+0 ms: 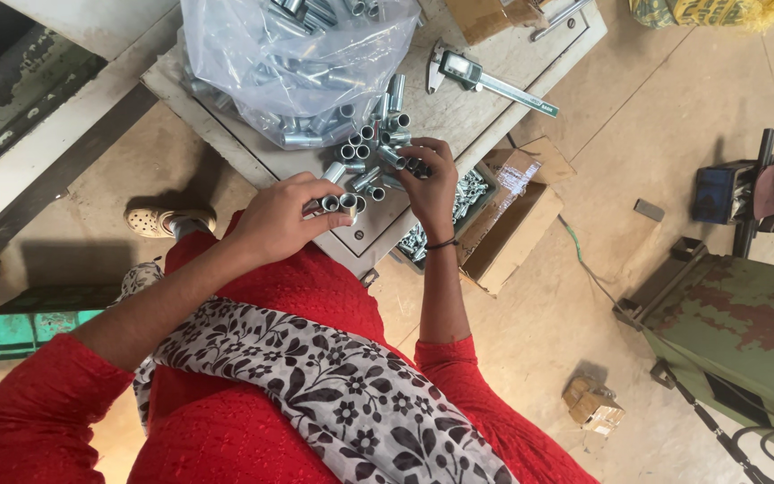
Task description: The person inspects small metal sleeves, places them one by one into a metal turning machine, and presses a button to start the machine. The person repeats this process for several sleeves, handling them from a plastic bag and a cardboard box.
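At mid-frame the left hand (281, 220) is closed around three short metal tubes (342, 203), the right hand (429, 179) just beside it pinches one more tube (393, 158) off the loose pile (371, 134) on the bench (459, 103), below one clear bag (297, 63).

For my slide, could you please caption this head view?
Seated at a bench, left hand holding small metal tubes, right hand picking from the loose pile beside a clear bag.

Silver metal tubes (365, 148); red sleeves (33, 403); black-white floral scarf (333, 385); machine (745, 332) green, perhaps rust-blotched.
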